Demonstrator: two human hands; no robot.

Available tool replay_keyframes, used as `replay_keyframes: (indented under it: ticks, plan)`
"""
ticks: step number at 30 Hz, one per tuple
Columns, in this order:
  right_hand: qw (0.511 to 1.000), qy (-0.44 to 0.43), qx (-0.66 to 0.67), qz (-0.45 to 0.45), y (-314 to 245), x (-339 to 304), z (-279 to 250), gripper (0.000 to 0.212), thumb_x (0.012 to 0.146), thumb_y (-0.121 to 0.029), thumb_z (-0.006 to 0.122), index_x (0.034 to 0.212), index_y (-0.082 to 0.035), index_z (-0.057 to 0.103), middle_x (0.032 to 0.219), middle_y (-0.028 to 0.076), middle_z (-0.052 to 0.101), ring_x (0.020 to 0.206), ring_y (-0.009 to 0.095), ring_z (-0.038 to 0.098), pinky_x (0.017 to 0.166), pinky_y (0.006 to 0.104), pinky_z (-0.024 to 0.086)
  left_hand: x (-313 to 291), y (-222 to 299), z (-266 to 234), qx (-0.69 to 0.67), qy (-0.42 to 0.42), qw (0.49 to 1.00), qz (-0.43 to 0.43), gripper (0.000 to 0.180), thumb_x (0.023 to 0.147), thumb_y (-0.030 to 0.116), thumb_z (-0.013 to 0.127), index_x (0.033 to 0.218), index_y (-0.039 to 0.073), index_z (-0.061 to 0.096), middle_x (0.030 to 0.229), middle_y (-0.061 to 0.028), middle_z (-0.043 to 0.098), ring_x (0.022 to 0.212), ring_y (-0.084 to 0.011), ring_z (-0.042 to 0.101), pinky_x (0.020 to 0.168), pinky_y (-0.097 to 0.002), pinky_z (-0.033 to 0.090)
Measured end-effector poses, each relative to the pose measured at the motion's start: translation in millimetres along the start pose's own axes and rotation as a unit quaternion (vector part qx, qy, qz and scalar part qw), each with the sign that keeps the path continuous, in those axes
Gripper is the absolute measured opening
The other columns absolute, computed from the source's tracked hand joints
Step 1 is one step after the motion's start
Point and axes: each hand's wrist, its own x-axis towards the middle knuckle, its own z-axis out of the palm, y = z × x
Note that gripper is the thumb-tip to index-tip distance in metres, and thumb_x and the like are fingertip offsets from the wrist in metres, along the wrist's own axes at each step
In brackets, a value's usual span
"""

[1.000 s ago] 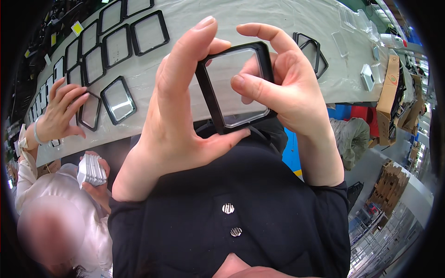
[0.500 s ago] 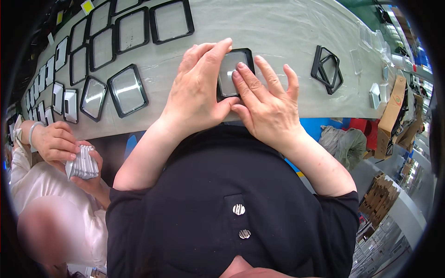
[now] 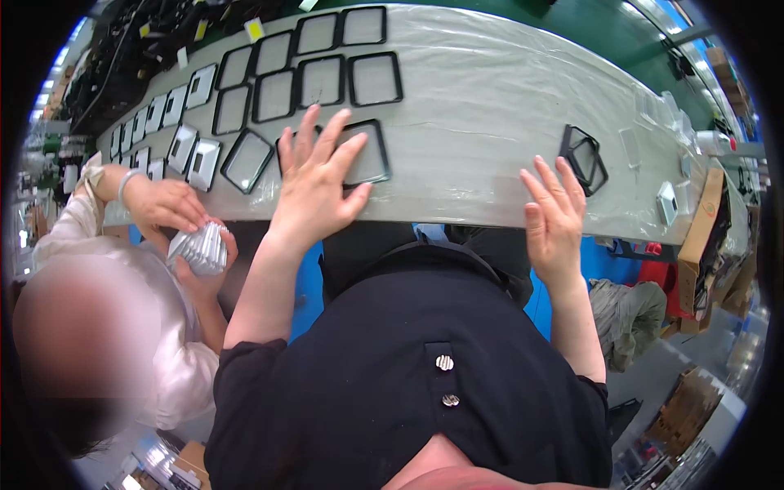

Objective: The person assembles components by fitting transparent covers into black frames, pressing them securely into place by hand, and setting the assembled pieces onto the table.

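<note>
My left hand (image 3: pixel 317 184) is over the table with its fingers spread. It lies across a black-rimmed frame with a clear panel (image 3: pixel 371 153), covering that frame's left part. A dark frame edge (image 3: pixel 281 151) shows on the other side of the same hand; the rest of it is hidden. My right hand (image 3: pixel 557 224) hovers at the table's front edge, fingers stretched and holding nothing. Beyond its fingertips lie black frames (image 3: pixel 566 144) that overlap each other at an angle.
Rows of black-rimmed clear panels (image 3: pixel 376 79) fill the table's (image 3: pixel 465 122) far left, with smaller white-centred pieces (image 3: pixel 203 163) beyond. At left, a co-worker's hands hold a stack of white pieces (image 3: pixel 200 249). A cardboard box (image 3: pixel 699 224) stands at the right end.
The framed panel has moved left to join the others, with my left hand over it. My right hand has left it and swung right toward the overlapping black frames. The view has shifted.
</note>
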Motion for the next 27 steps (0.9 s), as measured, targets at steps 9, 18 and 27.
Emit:
replay_keyframes:
  ticks: [9,18,27]
  plan:
    - [0.949,0.172,-0.091,0.248,193,-17,-49,0.045,0.094,-0.033,0.060,0.129,-0.004,0.062,0.136,0.017,0.058,0.132,0.036,0.047,0.111,0.0471,0.034,2,-1,-18,0.079,0.006,0.994,-0.074,0.065,0.074,0.017,0.070,0.137,0.014,0.055,0.159,-0.0172,0.027,0.150,-0.0372,0.016,0.120,-0.0519,0.015]
    - [0.965,0.061,-0.164,0.195,236,22,-23,0.053,0.091,-0.032,0.064,0.135,-0.005,0.055,0.131,0.017,0.061,0.125,0.032,0.055,0.105,0.0443,0.042,146,164,42,-0.167,-0.067,0.946,0.270,0.072,0.076,0.022,0.077,0.140,0.010,0.048,0.153,-0.0169,0.038,0.145,-0.0368,0.030,0.118,-0.0485,0.027]
    - [0.957,0.166,-0.169,0.170,242,8,-41,0.041,0.091,-0.014,0.059,0.131,-0.007,0.055,0.097,0.015,0.071,0.086,0.034,0.068,0.077,0.0420,0.054,182,182,78,-0.139,-0.093,0.956,0.240,0.081,0.072,0.031,0.078,0.144,0.015,0.045,0.136,-0.0150,0.050,0.129,-0.0344,0.045,0.108,-0.0435,0.041]
